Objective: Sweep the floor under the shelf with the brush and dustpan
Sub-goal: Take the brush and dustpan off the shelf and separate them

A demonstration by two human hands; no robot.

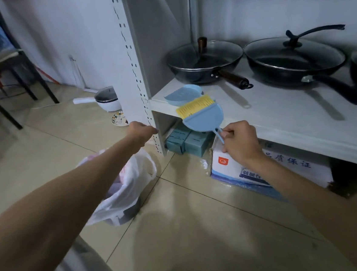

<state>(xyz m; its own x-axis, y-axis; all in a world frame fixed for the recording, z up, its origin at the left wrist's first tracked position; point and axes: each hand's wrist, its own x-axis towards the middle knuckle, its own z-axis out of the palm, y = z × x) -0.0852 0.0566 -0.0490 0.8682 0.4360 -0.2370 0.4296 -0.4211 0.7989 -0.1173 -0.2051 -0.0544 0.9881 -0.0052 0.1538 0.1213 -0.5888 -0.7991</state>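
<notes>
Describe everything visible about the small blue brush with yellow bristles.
The small blue brush with yellow bristles looks plastic: a fan-shaped blue head, short yellow bristles and a thin blue handle. The right hand pinches the handle, holding the brush over the white shelf's front edge, bristles pointing toward the light-blue dustpan lying on the shelf.

A home storeroom: lidded pans [206,62] on a shelf [282,119], tiled floor [184,235].
</notes>
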